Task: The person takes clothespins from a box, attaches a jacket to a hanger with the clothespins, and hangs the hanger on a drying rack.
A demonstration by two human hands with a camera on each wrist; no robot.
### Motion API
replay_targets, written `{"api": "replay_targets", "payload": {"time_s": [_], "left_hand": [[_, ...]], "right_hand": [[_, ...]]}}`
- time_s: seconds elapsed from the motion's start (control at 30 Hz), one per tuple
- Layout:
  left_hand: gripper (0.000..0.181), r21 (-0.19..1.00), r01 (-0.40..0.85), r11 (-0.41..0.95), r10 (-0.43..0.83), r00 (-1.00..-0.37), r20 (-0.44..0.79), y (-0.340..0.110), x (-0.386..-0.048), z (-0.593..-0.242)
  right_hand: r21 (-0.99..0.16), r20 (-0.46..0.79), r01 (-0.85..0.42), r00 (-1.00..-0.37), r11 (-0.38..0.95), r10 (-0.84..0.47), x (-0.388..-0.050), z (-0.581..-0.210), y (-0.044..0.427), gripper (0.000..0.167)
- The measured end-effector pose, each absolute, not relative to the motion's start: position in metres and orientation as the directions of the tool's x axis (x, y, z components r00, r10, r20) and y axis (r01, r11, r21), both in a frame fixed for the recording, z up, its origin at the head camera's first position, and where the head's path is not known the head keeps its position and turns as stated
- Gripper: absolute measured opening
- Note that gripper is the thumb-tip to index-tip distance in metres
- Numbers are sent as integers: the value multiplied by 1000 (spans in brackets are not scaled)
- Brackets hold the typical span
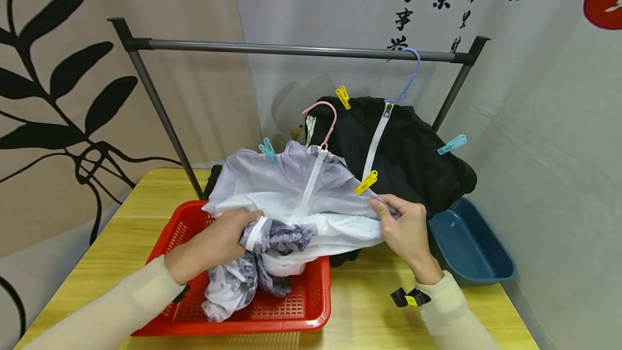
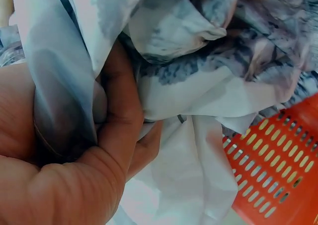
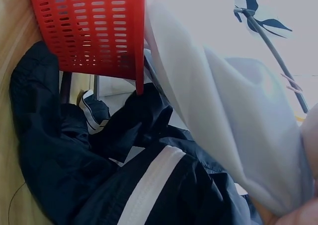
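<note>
A light grey and white zip jacket (image 1: 291, 182) on a pink hanger (image 1: 332, 123) is spread above the red basket, its patterned lower part bunched in folds. My left hand (image 1: 225, 236) grips the bunched cloth at the jacket's left; in the left wrist view, the fingers (image 2: 121, 101) curl round the fabric. With thumb and fingers, my right hand (image 1: 400, 226) pinches the jacket's right edge, just below a yellow clothespin (image 1: 366, 182). A blue clothespin (image 1: 267, 150) sits on the other shoulder. The hanger's hook is free of the rail.
A black jacket (image 1: 413, 155) hangs from a blue hanger (image 1: 410, 77) on the grey rack rail (image 1: 291, 48), behind the grey jacket. The red basket (image 1: 233, 328) stands on the wooden table (image 1: 359, 307). To the right is a dark blue basin (image 1: 473, 242).
</note>
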State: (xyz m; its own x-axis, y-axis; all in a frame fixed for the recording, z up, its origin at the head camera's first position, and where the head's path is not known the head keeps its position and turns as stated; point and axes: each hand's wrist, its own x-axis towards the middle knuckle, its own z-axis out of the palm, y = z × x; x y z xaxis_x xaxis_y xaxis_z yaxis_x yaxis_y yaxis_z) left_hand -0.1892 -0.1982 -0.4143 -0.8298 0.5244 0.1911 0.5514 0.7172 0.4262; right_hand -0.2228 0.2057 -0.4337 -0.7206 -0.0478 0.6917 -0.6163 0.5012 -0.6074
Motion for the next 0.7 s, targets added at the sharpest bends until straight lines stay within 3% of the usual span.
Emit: {"api": "replay_targets", "payload": {"time_s": [0.33, 0.7], "left_hand": [[56, 441, 542, 716, 441, -840, 316, -197, -187, -392], [45, 450, 602, 659, 305, -761, 572, -179, -202, -369]], "right_hand": [[-602, 692, -605, -721, 521, -38, -223, -429, 209, 5], [-581, 739, -643, -674, 499, -8, -225, -412, 213, 4]]}}
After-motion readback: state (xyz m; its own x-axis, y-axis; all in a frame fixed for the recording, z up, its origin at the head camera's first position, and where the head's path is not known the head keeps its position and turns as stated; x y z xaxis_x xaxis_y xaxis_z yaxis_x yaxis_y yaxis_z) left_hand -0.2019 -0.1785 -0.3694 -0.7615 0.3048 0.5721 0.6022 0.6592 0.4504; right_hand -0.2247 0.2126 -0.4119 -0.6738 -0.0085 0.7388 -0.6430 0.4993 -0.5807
